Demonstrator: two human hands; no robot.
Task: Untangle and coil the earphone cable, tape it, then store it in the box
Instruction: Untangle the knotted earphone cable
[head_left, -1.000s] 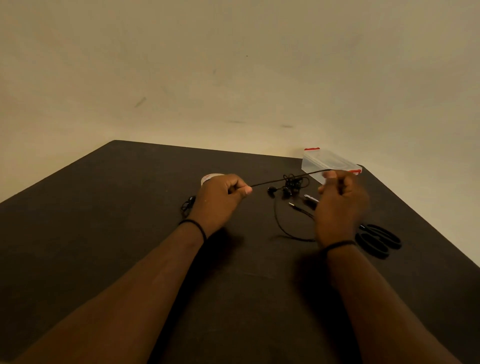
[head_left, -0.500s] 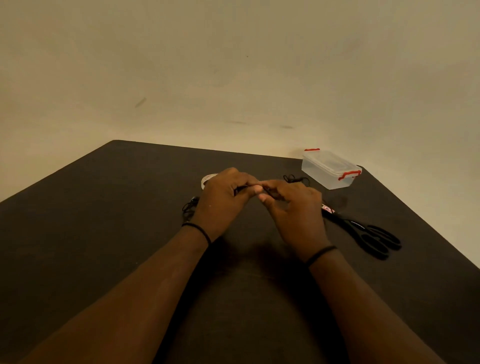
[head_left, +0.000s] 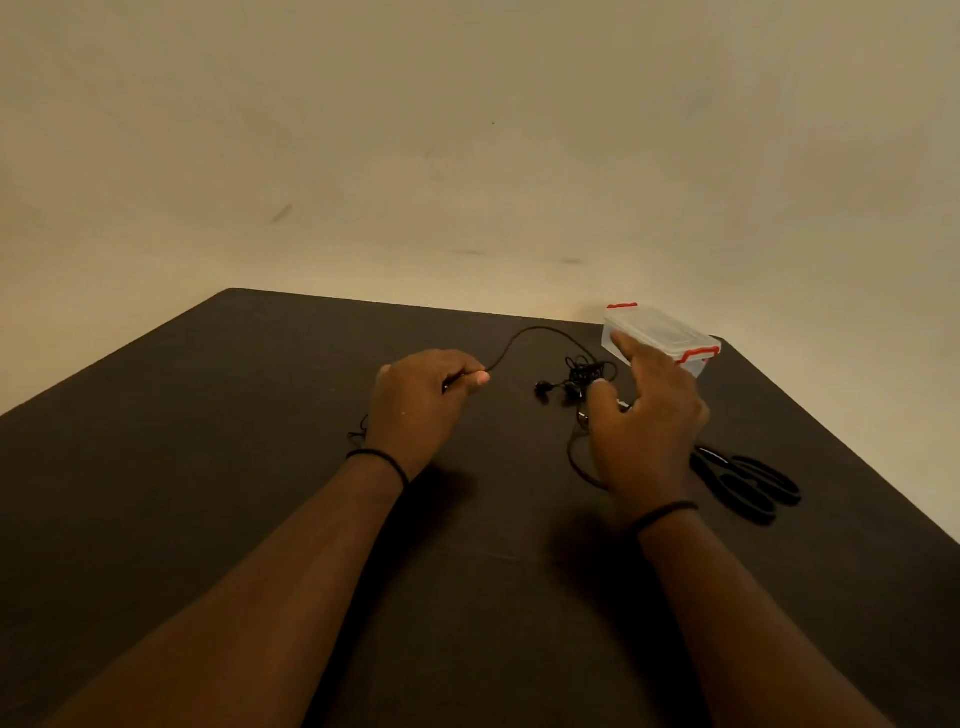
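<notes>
Still mid-untangle — cable (head_left: 524, 335) pinched by left hand (head_left: 423, 397), right hand (head_left: 647, 423) loosely spread over knot (head_left: 587, 375); best teased apart gently, never yanked.

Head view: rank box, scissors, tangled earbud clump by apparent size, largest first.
1. Box and scissors: look about alike; the scissors lie nearer the camera and are partly hidden by the right hand, so no ranking between them.
2. Tangled earbud clump: clearly smallest.
</notes>
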